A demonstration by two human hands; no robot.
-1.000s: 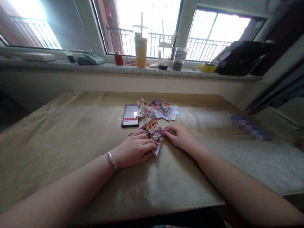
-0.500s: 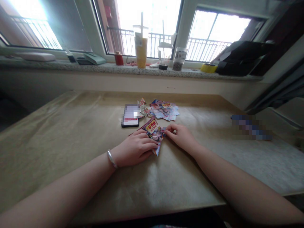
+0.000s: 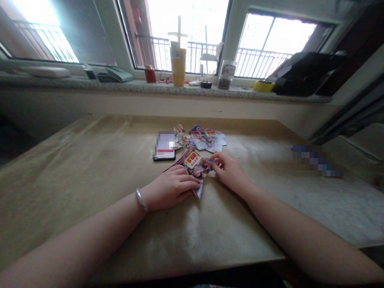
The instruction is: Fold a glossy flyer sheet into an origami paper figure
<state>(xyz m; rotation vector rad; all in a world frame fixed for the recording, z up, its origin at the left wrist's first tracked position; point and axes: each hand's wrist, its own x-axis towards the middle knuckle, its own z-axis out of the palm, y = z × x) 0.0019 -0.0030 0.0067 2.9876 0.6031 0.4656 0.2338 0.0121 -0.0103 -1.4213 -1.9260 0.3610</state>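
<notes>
A colourful printed flyer (image 3: 194, 163), partly folded, lies on the tan table (image 3: 90, 168) in front of me. My left hand (image 3: 169, 188), with a silver bracelet on the wrist, rests on the flyer's near left part, fingers curled and pressing it down. My right hand (image 3: 229, 171) pinches the flyer's right corner between thumb and fingers and lifts it a little off the table.
A phone (image 3: 165, 147) lies just beyond the flyer. A pile of similar printed papers (image 3: 207, 139) sits behind it, and a blurred dark object (image 3: 318, 161) lies at the right. The windowsill (image 3: 90, 83) carries a tall drink cup (image 3: 179, 66), jars and a black bag (image 3: 303, 74).
My right hand has shifted from pressing flat on the flyer's right edge to pinching that corner and raising it slightly. My left hand has stayed in place.
</notes>
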